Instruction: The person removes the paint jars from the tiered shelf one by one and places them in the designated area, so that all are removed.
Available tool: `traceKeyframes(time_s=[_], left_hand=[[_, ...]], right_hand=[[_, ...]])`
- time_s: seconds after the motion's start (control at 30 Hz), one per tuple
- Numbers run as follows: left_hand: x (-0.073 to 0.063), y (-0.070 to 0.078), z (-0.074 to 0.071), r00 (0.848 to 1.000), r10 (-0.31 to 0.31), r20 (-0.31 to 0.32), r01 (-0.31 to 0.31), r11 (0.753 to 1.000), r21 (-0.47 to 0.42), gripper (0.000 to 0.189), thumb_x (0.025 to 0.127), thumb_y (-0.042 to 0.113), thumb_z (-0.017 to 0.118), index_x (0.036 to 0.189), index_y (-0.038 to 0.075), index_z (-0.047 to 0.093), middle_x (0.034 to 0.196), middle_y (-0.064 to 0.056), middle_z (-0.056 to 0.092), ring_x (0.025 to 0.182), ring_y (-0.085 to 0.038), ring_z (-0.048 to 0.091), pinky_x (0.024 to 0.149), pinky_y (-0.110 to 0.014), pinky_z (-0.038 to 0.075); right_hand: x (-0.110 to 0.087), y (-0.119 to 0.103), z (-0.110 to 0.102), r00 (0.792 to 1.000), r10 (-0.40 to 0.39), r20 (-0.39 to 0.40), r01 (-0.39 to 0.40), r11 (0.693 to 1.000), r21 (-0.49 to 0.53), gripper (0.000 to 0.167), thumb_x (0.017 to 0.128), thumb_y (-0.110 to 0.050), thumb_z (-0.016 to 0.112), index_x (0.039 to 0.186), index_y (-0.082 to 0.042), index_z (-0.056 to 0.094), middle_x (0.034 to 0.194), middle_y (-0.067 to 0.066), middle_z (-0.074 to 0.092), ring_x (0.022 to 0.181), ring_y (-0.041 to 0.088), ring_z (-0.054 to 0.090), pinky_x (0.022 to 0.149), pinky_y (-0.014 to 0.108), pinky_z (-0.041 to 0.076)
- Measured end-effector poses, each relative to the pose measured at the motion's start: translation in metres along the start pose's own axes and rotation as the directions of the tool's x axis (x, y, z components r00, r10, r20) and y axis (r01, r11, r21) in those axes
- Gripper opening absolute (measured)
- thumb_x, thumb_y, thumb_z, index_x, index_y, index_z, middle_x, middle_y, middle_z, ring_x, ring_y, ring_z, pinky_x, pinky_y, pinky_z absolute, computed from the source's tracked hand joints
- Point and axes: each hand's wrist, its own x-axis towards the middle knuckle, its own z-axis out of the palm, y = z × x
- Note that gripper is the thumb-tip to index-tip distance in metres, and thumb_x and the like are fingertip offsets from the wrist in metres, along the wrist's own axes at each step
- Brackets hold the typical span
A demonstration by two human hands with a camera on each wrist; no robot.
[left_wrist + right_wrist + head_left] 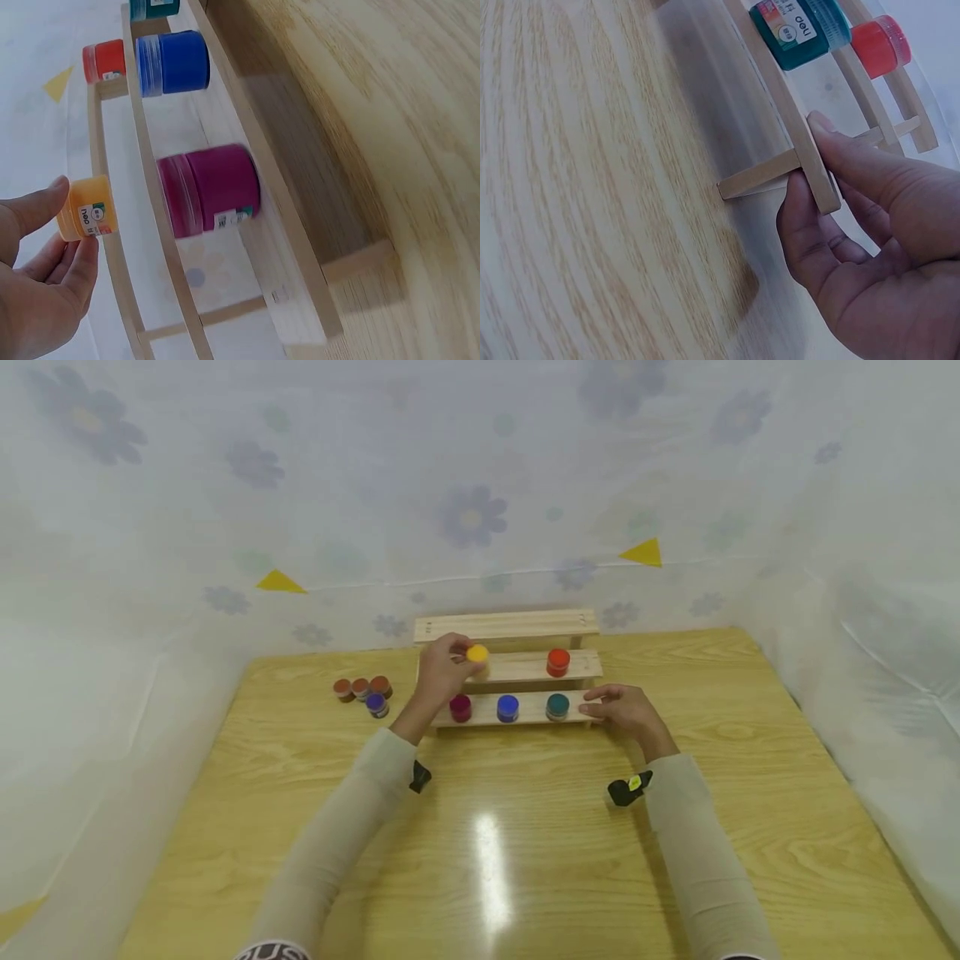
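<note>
A tiered wooden rack (pixel 506 625) stands at the back of the table. My left hand (pixel 444 670) pinches a small yellow paint jar (pixel 91 208) between thumb and fingers, right at the middle shelf. On that same shelf a red paint jar (pixel 558 662) sits toward the right. The lowest shelf bears a magenta jar (pixel 461 708), a blue jar (pixel 507 708) and a teal jar (pixel 557 707) in a row. With thumb above and fingers beneath, my right hand (pixel 885 240) grips the right end of the lowest shelf, beside the teal jar.
Left of the rack, several brown-lidded jars (pixel 361 688) stand close together on the wooden table (pixel 420 860), with a purple-lidded jar (pixel 377 705) in front of them. The top shelf bears no jars. A flower-patterned sheet (pixel 480 468) hangs right behind the rack.
</note>
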Motion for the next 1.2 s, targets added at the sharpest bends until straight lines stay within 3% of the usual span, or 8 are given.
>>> traceKeyframes(time_s=[0.47,0.7,0.97,1.2], left_hand=[[0.001,-0.009,-0.028,0.998,0.029,-0.056,-0.030,1.000,-0.001,0.032,0.078,0.008,0.077,0.106,-0.001,0.063,0.107,-0.016,0.064,0.102,-0.028,0.062,0.092,-0.032,0.056],[-0.002,-0.015,-0.036,0.997,0.028,-0.069,-0.030,0.999,-0.023,0.033,0.078,0.007,0.077,0.107,-0.002,0.062,0.110,-0.016,0.063,0.104,-0.028,0.060,0.094,-0.033,0.055],[-0.002,-0.021,-0.047,0.989,0.097,-0.115,-0.098,0.995,-0.008,0.034,0.078,0.006,0.077,0.107,-0.004,0.062,0.110,-0.018,0.063,0.103,-0.030,0.061,0.091,-0.032,0.056],[-0.005,-0.025,-0.059,0.989,0.072,-0.130,-0.073,0.997,-0.010,0.033,0.079,0.007,0.076,0.107,-0.003,0.061,0.110,-0.018,0.062,0.104,-0.029,0.060,0.093,-0.033,0.056]], right_hand=[[0.003,0.000,-0.004,1.000,-0.015,0.005,0.014,1.000,0.008,0.047,0.086,-0.031,0.071,0.123,-0.004,0.060,0.094,0.002,0.053,0.089,0.022,0.054,0.083,0.032,0.053],[0.003,0.000,-0.002,1.000,-0.006,0.009,0.006,1.000,0.020,0.049,0.083,-0.033,0.073,0.121,-0.004,0.061,0.084,-0.003,0.057,0.085,0.021,0.060,0.080,0.030,0.053],[0.002,0.000,-0.002,1.000,0.014,0.005,-0.014,1.000,0.014,0.052,0.083,-0.036,0.073,0.123,-0.006,0.061,0.089,-0.001,0.058,0.088,0.021,0.062,0.083,0.031,0.053],[0.004,0.001,-0.002,1.000,-0.001,0.009,0.001,1.000,0.006,0.052,0.083,-0.036,0.072,0.123,-0.005,0.060,0.091,-0.001,0.057,0.086,0.020,0.059,0.079,0.028,0.052]])
